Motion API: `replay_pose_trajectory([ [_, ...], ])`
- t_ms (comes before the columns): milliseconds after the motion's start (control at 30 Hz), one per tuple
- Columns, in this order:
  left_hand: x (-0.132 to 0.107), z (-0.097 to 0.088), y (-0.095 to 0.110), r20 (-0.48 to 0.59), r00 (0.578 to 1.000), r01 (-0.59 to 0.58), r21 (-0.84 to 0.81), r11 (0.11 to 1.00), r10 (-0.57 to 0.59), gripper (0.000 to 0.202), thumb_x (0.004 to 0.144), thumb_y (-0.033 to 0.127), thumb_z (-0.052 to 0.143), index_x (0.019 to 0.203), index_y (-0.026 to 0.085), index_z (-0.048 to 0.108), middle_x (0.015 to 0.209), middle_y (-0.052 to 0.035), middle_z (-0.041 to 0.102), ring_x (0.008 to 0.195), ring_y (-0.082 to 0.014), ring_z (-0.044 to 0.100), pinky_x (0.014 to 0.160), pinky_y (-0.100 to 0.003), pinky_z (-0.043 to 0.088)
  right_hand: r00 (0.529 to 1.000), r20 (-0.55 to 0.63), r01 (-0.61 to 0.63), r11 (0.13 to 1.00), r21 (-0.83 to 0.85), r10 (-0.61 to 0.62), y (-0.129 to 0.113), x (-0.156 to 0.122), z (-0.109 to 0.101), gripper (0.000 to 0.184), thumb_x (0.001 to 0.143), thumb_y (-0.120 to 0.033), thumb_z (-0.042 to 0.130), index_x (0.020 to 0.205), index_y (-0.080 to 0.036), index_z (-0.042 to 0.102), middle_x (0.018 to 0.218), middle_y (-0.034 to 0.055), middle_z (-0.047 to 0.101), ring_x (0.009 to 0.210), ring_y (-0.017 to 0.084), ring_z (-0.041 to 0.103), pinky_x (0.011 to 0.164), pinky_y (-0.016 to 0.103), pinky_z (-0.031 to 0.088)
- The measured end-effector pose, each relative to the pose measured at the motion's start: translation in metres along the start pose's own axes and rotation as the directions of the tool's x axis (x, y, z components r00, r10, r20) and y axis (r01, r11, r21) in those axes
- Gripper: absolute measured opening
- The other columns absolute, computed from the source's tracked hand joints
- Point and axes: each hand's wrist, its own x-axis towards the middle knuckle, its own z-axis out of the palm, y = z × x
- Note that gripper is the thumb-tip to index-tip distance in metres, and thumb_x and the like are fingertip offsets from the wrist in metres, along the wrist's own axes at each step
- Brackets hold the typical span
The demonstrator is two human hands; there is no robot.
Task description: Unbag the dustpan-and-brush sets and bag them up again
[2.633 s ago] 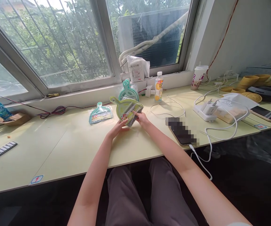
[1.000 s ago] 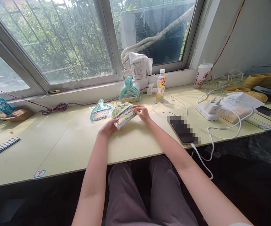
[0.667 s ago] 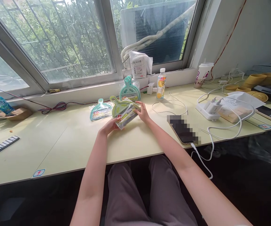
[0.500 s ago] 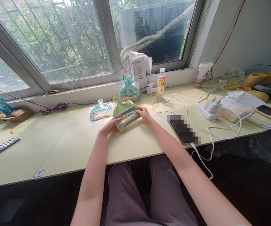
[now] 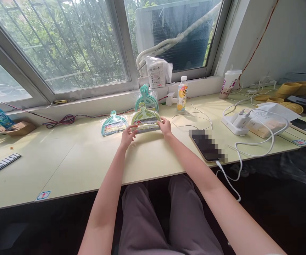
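A mini dustpan-and-brush set (image 5: 145,117), light green and in clear wrapping, is between my hands, tilted back with its handle pointing away from me. My left hand (image 5: 127,137) holds its lower left corner with bent fingers. At the lower right corner, my right hand (image 5: 165,126) grips it with the thumb in front. Just behind stands a teal dustpan set (image 5: 145,95), partly covered by the green one. Another teal wrapped set (image 5: 113,124) lies flat on the table to the left, close to the green one.
A drink bottle (image 5: 182,95) and a wrapped packet (image 5: 156,74) stand near the window. On the pale table (image 5: 89,159), a phone (image 5: 206,145), a power strip (image 5: 235,124) and loose white cables lie to the right. A blue pouch (image 5: 0,117) rests at the far left.
The green set has moved away from me and slightly right, turning from slanted to nearly straight, now in front of the teal one. Both hands moved with it.
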Motion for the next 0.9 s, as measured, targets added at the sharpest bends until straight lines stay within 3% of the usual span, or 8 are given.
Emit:
replay_pose_trajectory([
  [100,0.005,0.0,-0.006,-0.071,0.997,0.004,-0.039,0.999,-0.006,0.024,0.077,0.038,0.067,0.09,0.019,0.07,0.104,-0.0078,0.067,0.059,-0.0093,0.058,0.045,-0.018,0.045,0.999,0.044,0.005,0.997,0.073,-0.009,-0.004,-0.006,0.004,0.046,0.081,-0.036,0.062,0.124,-0.017,0.061,0.104,0.0096,0.072,0.096,0.022,0.067,0.091,0.04,0.052],
  [267,0.008,-0.003,-0.006,-0.189,0.981,0.023,-0.086,0.996,-0.039,0.015,0.08,0.032,0.062,0.085,0.018,0.067,0.1,-0.0066,0.066,0.057,-0.0084,0.058,0.043,-0.016,0.045,0.961,0.275,-0.053,0.962,0.269,-0.024,-0.016,-0.016,0.002,0.062,0.08,-0.054,0.063,0.133,-0.023,0.052,0.119,0.0086,0.067,0.104,0.023,0.065,0.084,0.038,0.057],
  [367,0.007,-0.007,-0.003,-0.251,0.967,0.025,-0.089,0.996,-0.046,0.01,0.08,0.026,0.06,0.082,0.018,0.066,0.101,-0.0059,0.066,0.063,-0.0104,0.059,0.042,-0.015,0.044,0.94,0.337,-0.034,0.969,0.245,-0.052,-0.017,-0.02,0.005,0.071,0.072,-0.05,0.074,0.134,-0.025,0.05,0.129,0.0094,0.061,0.113,0.024,0.061,0.089,0.038,0.055],
  [533,0.004,-0.008,0.002,-0.278,0.96,-0.005,-0.022,1.0,-0.001,0.009,0.08,0.023,0.06,0.083,0.018,0.067,0.099,-0.0058,0.066,0.066,-0.0129,0.059,0.043,-0.018,0.046,0.94,0.337,-0.023,0.974,0.226,-0.056,-0.01,-0.02,0.012,0.069,0.056,-0.037,0.085,0.119,-0.016,0.062,0.125,0.012,0.064,0.115,0.027,0.058,0.099,0.041,0.049],
  [667,0.001,-0.007,0.0,-0.322,0.946,-0.017,0.037,0.999,0.028,0.05,0.078,0.026,0.065,0.126,0.03,0.054,0.107,-0.0036,0.065,0.055,-0.0092,0.058,0.054,-0.023,0.05,0.952,0.306,-0.051,0.969,0.241,-0.026,-0.008,-0.019,0.011,0.064,0.053,-0.033,0.086,0.111,-0.016,0.066,0.122,0.0115,0.066,0.113,0.026,0.06,0.097,0.041,0.05],
  [733,0.002,-0.009,-0.002,-0.37,0.929,0.011,0.08,0.997,0.019,0.064,0.075,0.027,0.068,0.135,0.033,0.044,0.106,-0.0037,0.065,0.058,-0.0116,0.061,0.064,-0.027,0.051,0.957,0.291,-0.082,0.969,0.234,0.01,-0.007,-0.019,0.01,0.063,0.051,-0.03,0.087,0.108,-0.017,0.067,0.121,0.0106,0.066,0.113,0.027,0.06,0.095,0.042,0.052],
  [800,0.005,-0.013,-0.006,-0.398,0.917,0.061,0.142,0.988,0.001,0.057,0.076,0.028,0.068,0.13,0.029,0.051,0.1,-0.0044,0.066,0.071,-0.0179,0.065,0.075,-0.032,0.05,0.96,0.276,-0.116,0.967,0.228,0.05,-0.005,-0.02,0.01,0.064,0.047,-0.027,0.088,0.107,-0.018,0.067,0.12,0.0099,0.067,0.114,0.029,0.059,0.093,0.045,0.054],
  [900,0.01,-0.023,-0.014,-0.36,0.933,0.08,0.225,0.971,0.007,0.023,0.081,0.035,0.063,0.101,0.023,0.066,0.095,-0.0077,0.068,0.097,-0.0273,0.063,0.089,-0.037,0.045,0.968,0.236,-0.137,0.965,0.225,0.083,-0.001,-0.02,0.011,0.065,0.046,-0.023,0.088,0.107,-0.02,0.068,0.118,0.0088,0.067,0.116,0.029,0.058,0.092,0.047,0.054],
])
